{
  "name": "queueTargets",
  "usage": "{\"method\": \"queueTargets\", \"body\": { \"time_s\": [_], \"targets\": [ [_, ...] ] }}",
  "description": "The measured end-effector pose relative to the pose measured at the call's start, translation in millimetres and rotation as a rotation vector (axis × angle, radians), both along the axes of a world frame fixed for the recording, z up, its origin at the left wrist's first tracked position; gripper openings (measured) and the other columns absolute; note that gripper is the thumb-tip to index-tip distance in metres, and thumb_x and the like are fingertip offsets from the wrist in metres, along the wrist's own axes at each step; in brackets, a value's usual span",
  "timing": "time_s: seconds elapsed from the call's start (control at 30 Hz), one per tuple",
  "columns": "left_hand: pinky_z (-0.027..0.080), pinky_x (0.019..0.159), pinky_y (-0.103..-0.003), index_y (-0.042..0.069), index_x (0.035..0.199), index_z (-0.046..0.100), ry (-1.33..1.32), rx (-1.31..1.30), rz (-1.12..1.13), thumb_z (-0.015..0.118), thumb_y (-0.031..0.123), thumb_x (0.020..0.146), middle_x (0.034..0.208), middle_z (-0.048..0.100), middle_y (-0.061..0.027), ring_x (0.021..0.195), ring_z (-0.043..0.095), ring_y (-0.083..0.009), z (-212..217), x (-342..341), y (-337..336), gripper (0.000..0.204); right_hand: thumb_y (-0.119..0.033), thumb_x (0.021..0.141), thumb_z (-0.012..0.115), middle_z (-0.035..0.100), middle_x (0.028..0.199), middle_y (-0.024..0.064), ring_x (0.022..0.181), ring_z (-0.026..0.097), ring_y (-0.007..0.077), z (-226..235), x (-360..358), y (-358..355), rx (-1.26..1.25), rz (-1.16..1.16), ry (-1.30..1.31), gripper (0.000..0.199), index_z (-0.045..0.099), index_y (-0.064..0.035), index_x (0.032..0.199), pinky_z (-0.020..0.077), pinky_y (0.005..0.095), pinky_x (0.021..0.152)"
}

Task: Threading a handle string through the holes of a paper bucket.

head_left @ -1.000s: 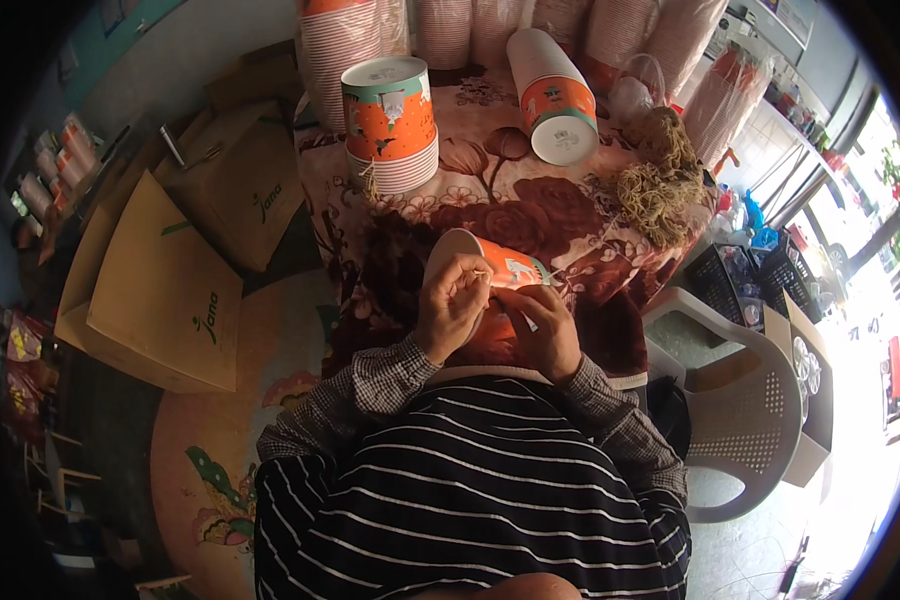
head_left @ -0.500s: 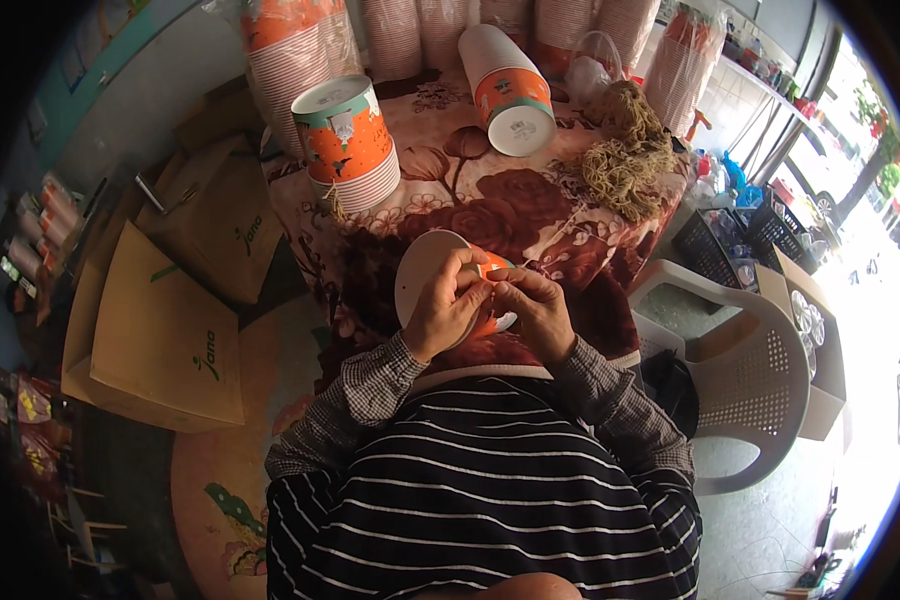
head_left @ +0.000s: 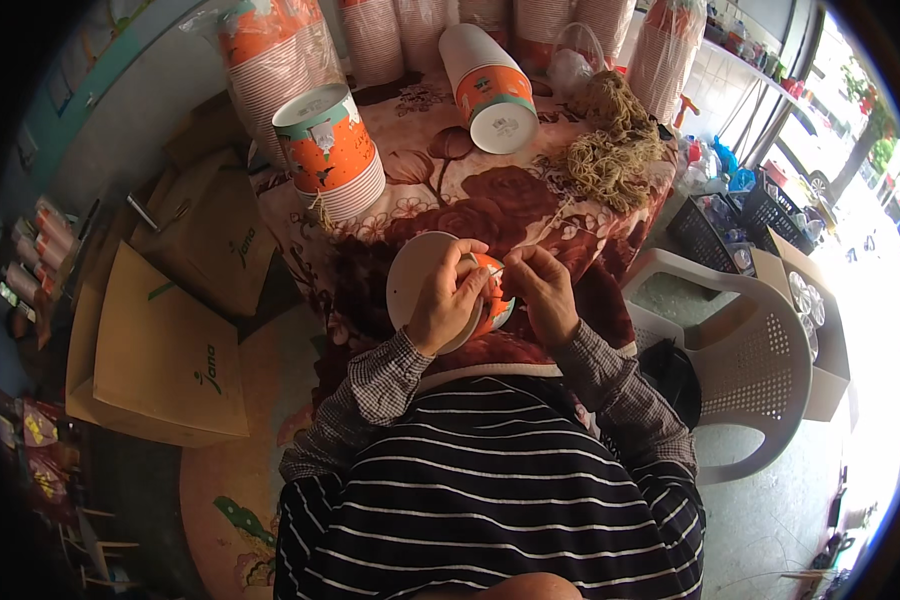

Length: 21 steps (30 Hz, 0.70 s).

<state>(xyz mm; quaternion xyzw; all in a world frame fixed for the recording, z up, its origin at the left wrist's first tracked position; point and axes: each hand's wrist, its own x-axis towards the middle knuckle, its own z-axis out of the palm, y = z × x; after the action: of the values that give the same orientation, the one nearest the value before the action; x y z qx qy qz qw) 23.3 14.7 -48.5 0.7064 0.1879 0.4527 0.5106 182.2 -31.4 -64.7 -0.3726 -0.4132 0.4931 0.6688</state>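
Observation:
A paper cup, orange with a white inside (head_left: pixel 406 280), lies tilted in front of me, its wide mouth toward the left. My left hand (head_left: pixel 448 305) is closed over its rim and side, thumb and fingertips near the orange wall. Just right of it, my right hand (head_left: pixel 547 295) is raised with thumb and forefinger pinched together close to the cup. Whatever is in that pinch is too fine to make out. Beyond the cup stands an upside-down stack of orange cups (head_left: pixel 328 140), with a bit of twine hanging at its lower edge.
Another cup stack (head_left: pixel 503 95) lies on its side on the flowered tablecloth (head_left: pixel 500 195). A tangle of tan twine (head_left: pixel 610 170) sits at the right. Bagged cup stacks (head_left: pixel 270 75) line the back. Cardboard boxes (head_left: pixel 170 350) stand left, a plastic chair (head_left: pixel 750 370) right.
My hands were together at the cup's orange side; the right hand has now drawn a little to the right and up, still pinching. The left hand stays on the cup. The view has shifted slightly.

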Motion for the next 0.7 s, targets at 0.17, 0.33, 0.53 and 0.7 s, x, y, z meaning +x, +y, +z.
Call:
{"method": "queueTargets", "body": {
  "time_s": [0.17,0.33,0.53,0.7],
  "targets": [
    [0.041,0.058,-0.019,-0.001,0.118,0.047,0.023,-0.055,0.013,0.050,0.008,0.099,0.072,0.056,-0.0008,0.061,0.048,-0.0050,1.7,-5.9,7.0,0.022,-0.019,0.099,0.054,0.059,0.079,-0.0002,0.069,0.055,0.0072,3.9,10.0,3.0,-0.064,0.037,0.106,0.019,0.059,-0.0016,0.103,0.0463,0.0216,0.065],
    [0.041,0.058,-0.019,-0.002,0.118,0.047,-0.023,-0.048,0.023,0.050,0.008,0.099,0.072,0.056,-0.0008,0.061,0.048,-0.0049,0.2,-4.7,7.5,0.021,-0.025,0.100,0.052,0.064,0.089,0.0044,0.083,0.061,0.0134,4.0,11.7,3.8,-0.153,0.350,0.245,0.032,0.057,0.0003,0.119,0.0528,0.0297,0.073],
    [0.042,0.058,-0.019,-0.002,0.118,0.047,0.006,-0.062,-0.008,0.050,0.009,0.099,0.075,0.057,-0.0024,0.063,0.050,-0.0057,2.2,-3.3,1.8,0.022,-0.015,0.096,0.057,0.066,0.090,0.0057,0.078,0.062,0.0141,10.7,3.3,-2.5,-0.103,0.236,0.298,0.022,0.062,0.0010,0.111,0.0531,0.0289,0.078],
    [0.042,0.060,-0.018,-0.001,0.118,0.048,-0.023,-0.084,-0.012,0.051,0.008,0.098,0.073,0.055,-0.0009,0.063,0.050,-0.0053,4.4,-2.1,-1.6,0.022,-0.015,0.091,0.066,0.067,0.082,0.0024,0.072,0.061,0.0084,1.3,8.6,-0.4,-0.044,0.079,0.049,0.017,0.067,-0.0004,0.099,0.0505,0.0227,0.068]
  ]
}}
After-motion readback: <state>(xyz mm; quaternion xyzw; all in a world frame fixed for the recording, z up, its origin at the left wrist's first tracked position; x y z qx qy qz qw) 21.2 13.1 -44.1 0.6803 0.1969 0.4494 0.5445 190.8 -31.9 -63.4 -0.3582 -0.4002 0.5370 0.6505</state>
